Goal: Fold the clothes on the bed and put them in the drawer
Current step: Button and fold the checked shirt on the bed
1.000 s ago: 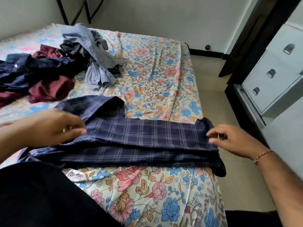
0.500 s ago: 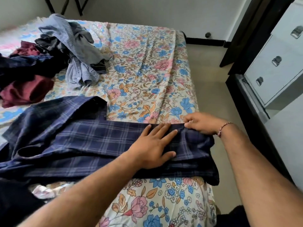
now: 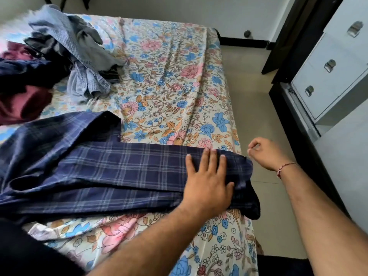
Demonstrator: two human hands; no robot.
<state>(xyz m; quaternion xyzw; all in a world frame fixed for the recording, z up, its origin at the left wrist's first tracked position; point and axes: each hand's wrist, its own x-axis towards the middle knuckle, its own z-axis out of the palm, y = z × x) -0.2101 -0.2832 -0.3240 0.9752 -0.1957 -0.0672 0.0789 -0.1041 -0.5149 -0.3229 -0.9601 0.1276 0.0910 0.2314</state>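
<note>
So nearest the camera the plaid trousers (image 3: 127,172) are laid out across the near part of the bed (image 3: 169,92), running along its near edge from the left side all the way to the right edge, where the end of the fabric droops a bit over the side. Left hand (image 3: 207,182) is flat on that right end, fingers straight and spread, palm pressing the cloth down, so nothing gripped there, just an open grip. Right hand (image 3: 262,154) hangs just off the bed's right edge, above the floor, right beside the trouser end but not touching it; fingers loosely curled in and holding nothing. There's a thin red thread bracelet (image 3: 284,168) on that wrist.

Further back, the middle of the flowery bedsheet is bare and a bit wrinkled. Up at the far left corner sits the heap of unfolded clothes (image 3: 65,52): grey-blue shirts on top, navy and maroon stuff at the left edge.

Off to the right, across the floor strip, the white drawer unit (image 3: 330,76) stands with three metal handles, drawers all closed.
</note>
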